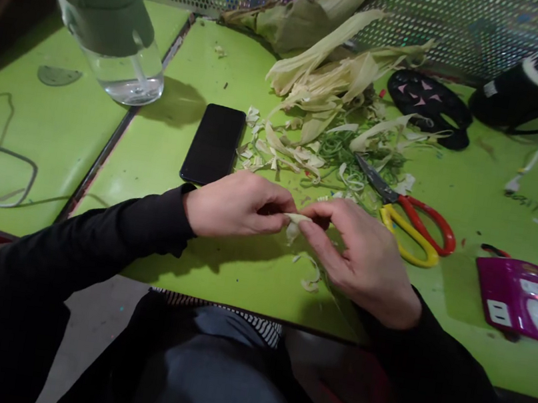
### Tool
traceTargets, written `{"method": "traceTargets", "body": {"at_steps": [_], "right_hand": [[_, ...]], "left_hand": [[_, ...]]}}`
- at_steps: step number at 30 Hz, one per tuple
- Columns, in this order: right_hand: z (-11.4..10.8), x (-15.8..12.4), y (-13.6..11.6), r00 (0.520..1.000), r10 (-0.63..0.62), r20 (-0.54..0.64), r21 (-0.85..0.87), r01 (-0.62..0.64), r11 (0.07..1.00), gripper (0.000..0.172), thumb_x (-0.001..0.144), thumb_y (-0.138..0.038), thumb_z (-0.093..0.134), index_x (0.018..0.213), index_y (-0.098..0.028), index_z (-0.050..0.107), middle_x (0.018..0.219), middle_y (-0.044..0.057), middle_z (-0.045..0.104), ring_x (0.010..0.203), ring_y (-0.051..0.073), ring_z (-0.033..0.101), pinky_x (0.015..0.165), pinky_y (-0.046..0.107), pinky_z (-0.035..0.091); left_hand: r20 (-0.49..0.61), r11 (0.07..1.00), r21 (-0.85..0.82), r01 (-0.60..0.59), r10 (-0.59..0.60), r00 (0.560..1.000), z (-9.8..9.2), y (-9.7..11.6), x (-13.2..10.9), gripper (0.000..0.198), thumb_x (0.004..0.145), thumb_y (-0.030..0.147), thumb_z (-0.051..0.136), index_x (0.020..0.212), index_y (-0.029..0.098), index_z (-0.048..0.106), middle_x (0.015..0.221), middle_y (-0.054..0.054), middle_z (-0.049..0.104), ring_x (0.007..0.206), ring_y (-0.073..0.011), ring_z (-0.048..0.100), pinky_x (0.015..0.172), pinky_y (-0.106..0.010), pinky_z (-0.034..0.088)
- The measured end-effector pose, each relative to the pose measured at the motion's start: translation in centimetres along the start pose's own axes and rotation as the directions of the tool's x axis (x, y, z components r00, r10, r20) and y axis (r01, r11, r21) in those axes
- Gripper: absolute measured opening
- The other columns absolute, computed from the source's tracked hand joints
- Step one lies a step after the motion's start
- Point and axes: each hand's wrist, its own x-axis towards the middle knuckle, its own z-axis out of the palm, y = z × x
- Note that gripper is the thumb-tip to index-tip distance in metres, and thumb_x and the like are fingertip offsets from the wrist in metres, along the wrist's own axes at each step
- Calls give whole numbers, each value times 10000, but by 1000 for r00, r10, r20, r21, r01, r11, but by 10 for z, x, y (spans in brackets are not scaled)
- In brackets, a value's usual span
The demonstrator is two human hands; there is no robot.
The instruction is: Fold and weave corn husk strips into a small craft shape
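1. The left hand (242, 208) pinches a small pale piece of husk (293, 230) between thumb and forefinger, at the piece's left end.
2. The right hand (366, 256) pinches the same piece from the other end, thumb and fingers closed on it; the two hands nearly meet.
3. The piece is held above the near part of the green bench (233, 270), with part of it hanging below the fingers.
4. Curled pale scraps (312, 275) lie just below the right hand.
5. Beyond the hands, green shreds (338, 144) mix with pale trimmings, and large dry husks (328, 76) lie behind them.
6. Scissors (392, 195) with one red and one yellow handle rest beside the right hand, blades toward the shreds.
7. A dark-screened phone (213, 145) lies beyond the left hand; a clear-based bottle (118, 24) stands farther left.
8. A purple box (522, 296) sits to the right, well apart from the hands.
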Motion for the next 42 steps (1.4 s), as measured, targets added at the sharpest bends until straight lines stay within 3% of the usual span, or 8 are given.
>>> {"method": "traceTargets", "body": {"at_steps": [13,21,23,26,29,32,37,42], "right_hand": [[-3,-4,-1,988,-143,54,-126,149,981,86,924,-203,567,961,-145,619,815,50,679,765,180,620,731,302,474],[1,-2,-2,987,-154,56,-136,160,978,85,947,-201,528,955,-162,603,817,45,677,766,177,620,714,305,485],[-1,-1,-3,994,-110,15,-90,111,990,92,943,-230,551,985,-166,604,842,40,687,768,165,627,705,293,495],[-16,-1,8,996,62,-66,-69,-67,995,290,933,-358,571,1137,-152,583,941,65,696,795,171,645,695,295,518],[-38,-9,38,932,363,-21,-404,-340,849,301,960,-354,437,1060,-129,611,942,135,684,832,252,648,735,384,516],[-57,-25,74,726,660,191,-631,-424,650,284,894,-312,428,985,-104,598,908,200,684,798,328,657,747,451,500],[-65,-40,109,665,725,179,-606,-506,614,388,759,-316,507,1078,-99,547,992,192,690,839,293,679,731,380,522],[-75,-32,112,661,734,153,-602,-527,600,386,677,-410,518,966,-160,570,929,153,664,743,268,624,645,368,481]], "left_hand": [[273,913,-338,227,-135,952,-5,-3,2,188,845,208,512,807,121,675,660,27,581,560,-60,448,547,-177,344],[44,963,-221,156,-150,988,0,1,0,251,856,351,608,845,115,694,650,16,590,587,-71,449,551,-203,317],[97,907,-375,191,-167,981,1,-2,1,212,862,317,608,854,120,688,702,5,633,620,-71,493,586,-199,362],[175,711,-645,280,-218,960,0,-6,4,186,879,293,599,856,118,656,790,-13,677,645,-62,533,616,-193,416],[155,581,-756,302,-289,945,-6,-9,7,171,883,263,612,793,118,629,742,1,673,578,-38,506,567,-175,393],[123,505,-809,301,-355,927,-13,-11,8,115,887,211,613,819,123,640,694,18,661,542,-29,495,537,-167,372],[98,399,-878,265,-392,915,-17,-17,10,63,884,156,609,835,130,638,689,19,674,554,-32,532,573,-176,405],[29,315,-930,192,-456,889,-19,-20,10,33,837,142,657,817,133,633,757,15,686,652,-46,599,689,-205,460]]}}
